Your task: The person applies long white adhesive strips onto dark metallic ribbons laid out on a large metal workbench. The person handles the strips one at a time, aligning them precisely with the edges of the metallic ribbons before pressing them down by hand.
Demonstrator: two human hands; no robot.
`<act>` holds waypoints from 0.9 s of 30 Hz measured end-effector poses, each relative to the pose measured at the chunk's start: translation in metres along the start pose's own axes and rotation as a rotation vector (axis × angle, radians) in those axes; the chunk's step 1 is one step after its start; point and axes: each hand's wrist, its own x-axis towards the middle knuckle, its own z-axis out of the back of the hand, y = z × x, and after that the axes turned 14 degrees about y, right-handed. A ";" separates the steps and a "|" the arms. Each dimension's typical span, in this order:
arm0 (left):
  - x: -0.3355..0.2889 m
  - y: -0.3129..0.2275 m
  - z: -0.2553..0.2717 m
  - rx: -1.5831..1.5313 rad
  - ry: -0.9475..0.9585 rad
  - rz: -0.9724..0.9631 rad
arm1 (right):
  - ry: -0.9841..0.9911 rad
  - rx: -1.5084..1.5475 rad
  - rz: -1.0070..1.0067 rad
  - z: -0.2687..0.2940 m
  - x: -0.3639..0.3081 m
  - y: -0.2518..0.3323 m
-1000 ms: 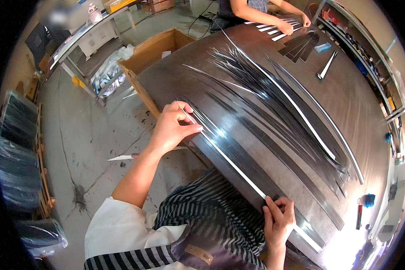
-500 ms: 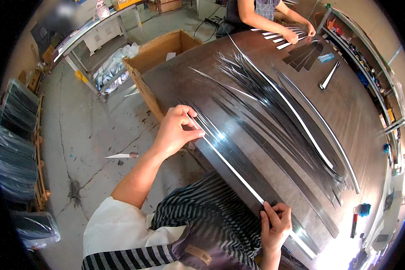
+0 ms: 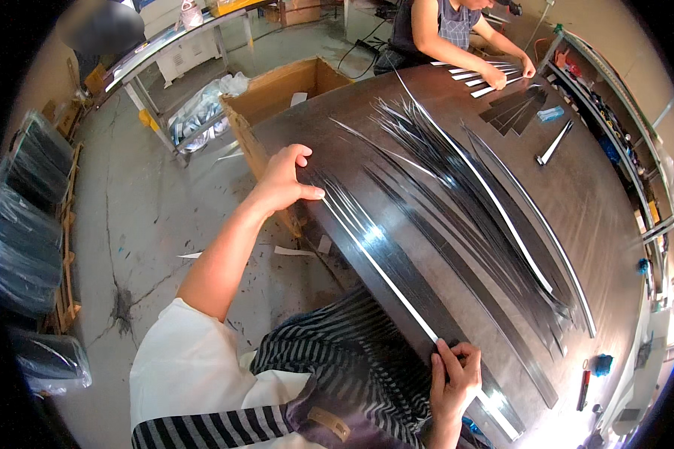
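A long narrow white strip (image 3: pixel 391 288) lies along the near edge of the dark table, on top of a dark strip (image 3: pixel 427 299). Its lower end is pinched between thumb and fingers of my right hand (image 3: pixel 457 374). At the far end my left hand (image 3: pixel 283 179) is open, index finger raised and bent, thumb stretched out to the strip's tip. Several thin, shiny strips (image 3: pixel 352 209) fan out beside that tip. Farther right lies a large bundle of long black strips (image 3: pixel 464 194) with a few white edges among them.
A cardboard box (image 3: pixel 245 142) stands against the table's left edge. Across the table (image 3: pixel 606 224), a co-worker's hands (image 3: pixel 496 77) handle white strips. A red-and-black tool (image 3: pixel 583 391) lies near the right edge; a shelf rack (image 3: pixel 606 112) stands beyond. White scraps (image 3: pixel 295 251) lie on the floor.
My left hand has let go of the white strip's far end, opened and moved slightly up and left. My right hand stays on the strip. The view has shifted a little.
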 end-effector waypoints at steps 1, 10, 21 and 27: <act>0.003 0.002 0.003 -0.069 0.014 0.006 | -0.004 0.004 0.008 0.001 0.000 0.000; -0.071 -0.092 -0.076 0.029 0.112 -0.549 | -0.044 -0.004 0.057 0.000 0.003 -0.002; -0.080 -0.100 -0.118 0.128 0.272 -0.580 | -0.203 1.021 -0.080 0.053 -0.050 -0.063; -0.088 -0.108 -0.116 0.160 0.314 -0.508 | -0.635 0.881 -0.530 0.086 -0.124 -0.135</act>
